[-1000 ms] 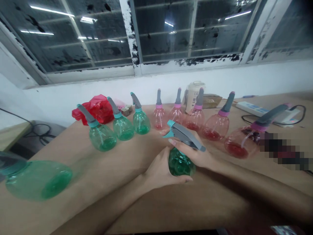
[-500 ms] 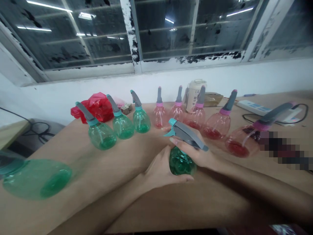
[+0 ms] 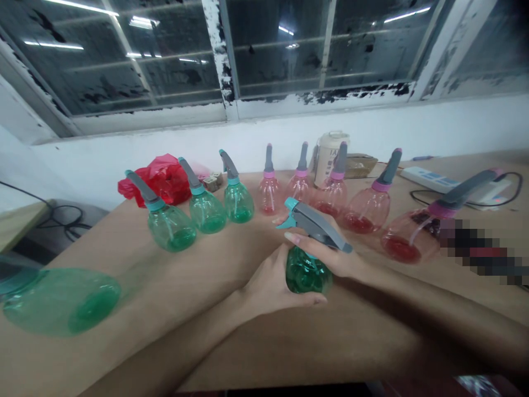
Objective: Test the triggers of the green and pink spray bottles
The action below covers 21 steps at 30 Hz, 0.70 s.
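Observation:
A green spray bottle (image 3: 308, 273) with a grey and teal spray head stands on the table in front of me. Around its lower body my left hand (image 3: 268, 281) is closed, the thumb across the near side. My right hand (image 3: 330, 253) grips the neck just under the spray head, and its far fingers are partly hidden behind the head. The nozzle points away and to the left. Beyond my hands stand several pink spray bottles (image 3: 367, 212), curving from the back middle to the right. Several more green spray bottles (image 3: 171, 229) stand on the left.
A red plastic bag (image 3: 165, 179) lies at the back left. At the back stand a pale lidded cup (image 3: 328, 157) and a small brown box (image 3: 359, 165). A white power strip (image 3: 430, 179) with a black cable lies back right, below the window wall.
The view has shifted very slightly. Both hands keep the same hold on the green spray bottle, and the other bottles stand where they were.

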Tool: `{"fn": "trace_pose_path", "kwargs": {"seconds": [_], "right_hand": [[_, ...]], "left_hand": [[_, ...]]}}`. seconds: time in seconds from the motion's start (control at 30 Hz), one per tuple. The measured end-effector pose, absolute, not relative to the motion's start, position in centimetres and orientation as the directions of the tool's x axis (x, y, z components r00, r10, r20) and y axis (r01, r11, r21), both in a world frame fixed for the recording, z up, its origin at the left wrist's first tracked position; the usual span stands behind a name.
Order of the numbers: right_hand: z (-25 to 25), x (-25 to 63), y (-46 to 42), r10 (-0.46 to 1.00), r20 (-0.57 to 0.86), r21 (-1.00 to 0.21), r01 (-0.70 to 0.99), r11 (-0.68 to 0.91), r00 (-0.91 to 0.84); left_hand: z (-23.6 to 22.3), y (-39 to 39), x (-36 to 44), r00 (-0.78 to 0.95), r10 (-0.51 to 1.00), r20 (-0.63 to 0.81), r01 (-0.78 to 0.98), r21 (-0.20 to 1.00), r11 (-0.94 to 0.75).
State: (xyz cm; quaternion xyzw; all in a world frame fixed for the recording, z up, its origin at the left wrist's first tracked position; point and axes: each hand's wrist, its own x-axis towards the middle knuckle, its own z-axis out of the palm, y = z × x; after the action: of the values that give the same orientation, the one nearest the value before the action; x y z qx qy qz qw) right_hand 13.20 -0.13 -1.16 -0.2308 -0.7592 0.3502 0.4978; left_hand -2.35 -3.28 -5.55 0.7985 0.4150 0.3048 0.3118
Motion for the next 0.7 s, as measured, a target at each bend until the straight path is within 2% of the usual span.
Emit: {"fn": "trace_pose_path", "kwargs": {"seconds": [0.2,0.37,0.53,0.63,0.7], "right_hand": [[-0.9,13.0,-0.1,0.730,0.560,-0.770,0.080,0.633,-0.391],[-0.8,13.0,-0.1,0.718,0.596,-0.734,0.119,0.669,-0.359],[-0.9,13.1,0.1,0.743,0.521,-0.795,0.078,0.602,-0.421],[-0.9,13.0,0.0,0.729,0.533,-0.799,0.027,0.601,-0.429],[-0.9,12.9,0.0,0.718,0.566,-0.783,0.009,0.622,-0.406]], "left_hand": [[-5.7,-3.1,-2.3,0.498,0.827,0.261,0.441,0.745,-0.501],[-5.9,-2.7,-2.6,0.531,0.801,0.275,0.416,0.739,-0.530],[-5.9,-1.5,-4.5,0.597,0.746,0.294,0.360,0.733,-0.577],[-5.9,-0.2,-6.1,0.443,0.854,0.273,0.548,0.671,-0.499],[-6.0,0.9,-6.8,0.313,0.923,0.224,0.738,0.554,-0.385]]}}
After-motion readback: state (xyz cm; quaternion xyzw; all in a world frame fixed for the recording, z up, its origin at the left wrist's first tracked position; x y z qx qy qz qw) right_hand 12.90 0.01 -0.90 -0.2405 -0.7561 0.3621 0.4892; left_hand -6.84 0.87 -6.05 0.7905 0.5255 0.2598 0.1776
